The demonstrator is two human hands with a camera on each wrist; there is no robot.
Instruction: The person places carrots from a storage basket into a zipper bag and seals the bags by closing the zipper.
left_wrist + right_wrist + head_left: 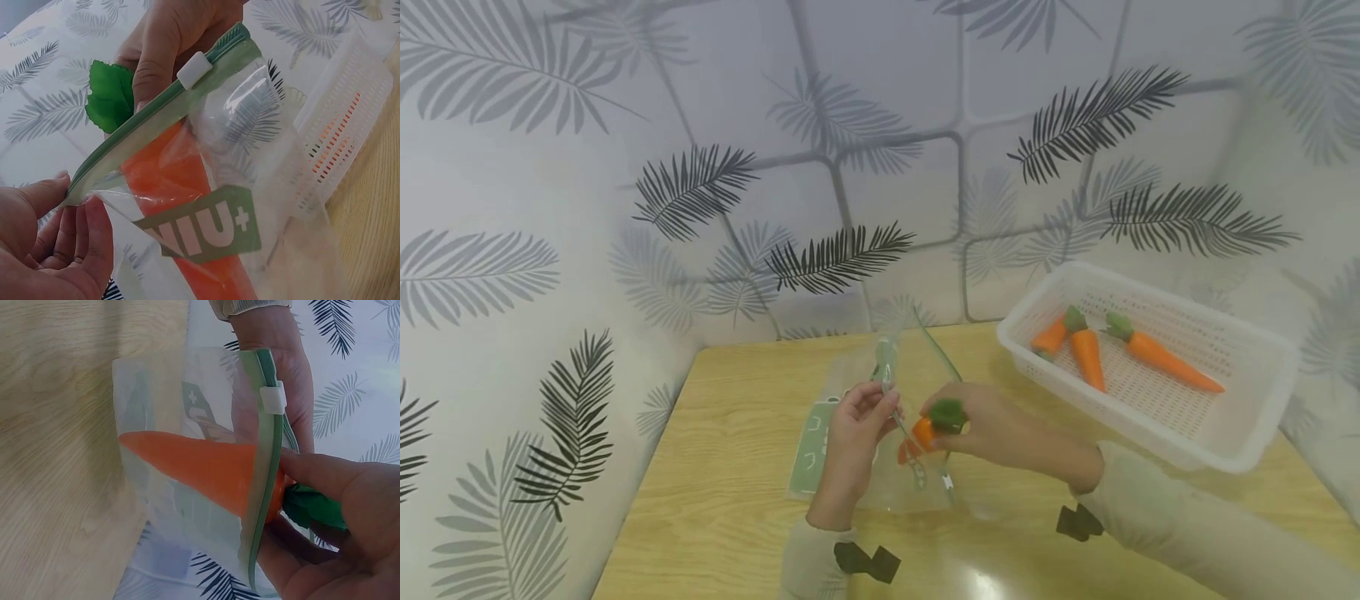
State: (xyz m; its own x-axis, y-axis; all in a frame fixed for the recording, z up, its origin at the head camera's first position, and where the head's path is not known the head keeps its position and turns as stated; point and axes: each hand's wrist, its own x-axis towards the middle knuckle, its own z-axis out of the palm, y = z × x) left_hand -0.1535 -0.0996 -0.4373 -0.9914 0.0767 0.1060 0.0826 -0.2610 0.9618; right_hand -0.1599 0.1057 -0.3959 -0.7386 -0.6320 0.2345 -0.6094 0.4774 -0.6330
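Observation:
A clear slider zip bag [294,250] with a green zip edge and a white slider [195,70] is held above the table. My left hand [853,437] pinches the bag's rim at one side, thumb against fingers. An orange toy carrot [200,469] with green cloth leaves [315,506] lies mostly inside the bag, its tip near the bottom. At the bag's mouth, my right hand [996,425] grips the carrot's thick top end. The leaves stick out past the zip, between the right hand's thumb and fingers.
To the right, a white perforated basket [1262,417] holds several carrots [1168,360]. Flat on the wooden table [700,467], beside my left hand, lies clear plastic with a green printed panel [808,450]. A leaf-patterned covering [895,192] rises behind the table.

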